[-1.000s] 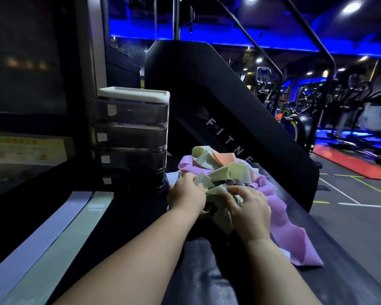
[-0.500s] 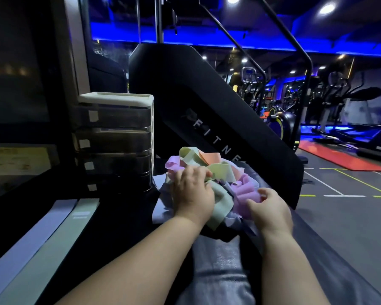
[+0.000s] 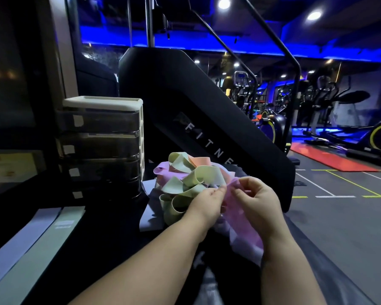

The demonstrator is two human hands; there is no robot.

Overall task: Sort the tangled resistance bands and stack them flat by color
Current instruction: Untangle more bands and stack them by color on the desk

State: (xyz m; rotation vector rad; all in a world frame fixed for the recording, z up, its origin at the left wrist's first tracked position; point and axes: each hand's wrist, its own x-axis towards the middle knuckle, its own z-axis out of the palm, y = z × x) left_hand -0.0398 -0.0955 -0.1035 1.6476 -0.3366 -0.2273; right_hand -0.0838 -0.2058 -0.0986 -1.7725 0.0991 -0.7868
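A tangle of resistance bands (image 3: 185, 181) in green, pink, orange and pale lilac sits on a dark surface in front of me. My left hand (image 3: 207, 203) and my right hand (image 3: 256, 199) meet at the tangle's right side, and both pinch the upper edge of a pink band (image 3: 240, 219) that hangs down between my wrists. Two bands lie flat side by side at lower left: a pale lilac band (image 3: 24, 241) and a green band (image 3: 46, 243).
A drawer unit (image 3: 101, 144) with a white top stands left of the tangle. A black stair machine (image 3: 207, 119) with white lettering rises just behind. To the right lie grey gym floor (image 3: 339, 216), a red mat and exercise bikes.
My left hand has come off the top of the tangle and moved right to meet my right hand. Both now pinch the pink band, which is drawn out of the pile.
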